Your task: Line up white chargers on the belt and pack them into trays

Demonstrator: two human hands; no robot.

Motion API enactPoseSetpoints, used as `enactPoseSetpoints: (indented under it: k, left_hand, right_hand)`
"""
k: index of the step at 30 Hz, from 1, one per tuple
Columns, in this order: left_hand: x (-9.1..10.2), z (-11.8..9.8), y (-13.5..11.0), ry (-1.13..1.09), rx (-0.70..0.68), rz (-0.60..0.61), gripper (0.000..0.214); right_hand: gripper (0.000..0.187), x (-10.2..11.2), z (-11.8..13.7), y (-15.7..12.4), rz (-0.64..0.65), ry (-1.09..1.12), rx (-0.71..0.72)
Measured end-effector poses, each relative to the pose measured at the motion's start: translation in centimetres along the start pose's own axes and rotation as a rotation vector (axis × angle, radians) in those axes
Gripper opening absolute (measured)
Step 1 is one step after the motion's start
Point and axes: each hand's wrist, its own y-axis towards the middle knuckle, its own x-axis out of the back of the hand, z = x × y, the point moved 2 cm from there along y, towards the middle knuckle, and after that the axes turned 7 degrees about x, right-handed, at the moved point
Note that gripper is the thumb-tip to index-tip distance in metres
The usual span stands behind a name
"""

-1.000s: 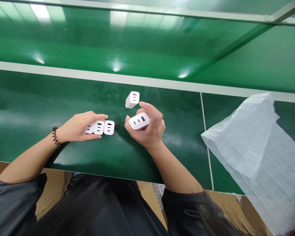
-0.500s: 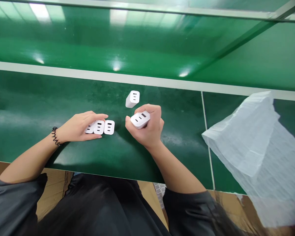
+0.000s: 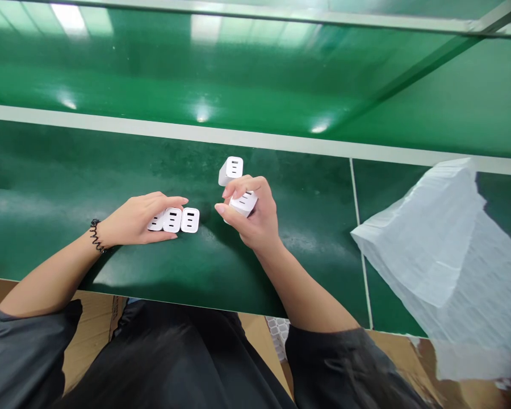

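Observation:
My right hand is closed round a white charger, held a little above the green belt with its port face showing between my fingers. Just behind that hand a second white charger stands alone on the belt. My left hand lies on the belt with its fingers curled over a row of three white chargers, port faces towards me; the leftmost one is partly hidden by my fingers. A black coil band circles my left wrist.
A tall stack of white foam sheets lies at the right, reaching over the belt's near edge. A pale rail runs across behind the belt, with a glossy green surface beyond. Brown cardboard shows below the near edge.
My right hand has turned the charger and wrapped its fingers further over it, shifting slightly left and up. The left hand and its row of chargers have stayed put.

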Motion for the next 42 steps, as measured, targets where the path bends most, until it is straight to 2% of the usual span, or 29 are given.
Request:
enactPoseSetpoints:
  k: [6, 12, 20, 34, 42]
  left_hand:
    - [-0.02, 0.05, -0.04, 0.006, 0.009, 0.006, 0.053]
    - [-0.05, 0.08, -0.11, -0.001, 0.013, 0.003, 0.054]
    - [0.03, -0.07, -0.05, -0.002, 0.007, -0.006, 0.052]
    - [0.03, 0.03, -0.04, -0.009, 0.036, 0.015, 0.051]
    - [0.03, 0.07, -0.02, -0.004, 0.015, 0.008, 0.052]
  right_hand:
    - [0.026, 0.27, -0.32, 0.07, 0.034, 0.137, -0.089]
    - [0.025, 0.21, -0.37, 0.09, 0.049, 0.186, -0.104]
    - [0.027, 0.15, -0.30, 0.12, 0.063, 0.154, -0.128]
    - [0.022, 0.04, -0.53, 0.09, 0.100, 0.049, -0.011]
    - [0.033, -0.11, -1.02, -0.33, 0.105, 0.003, -0.046]
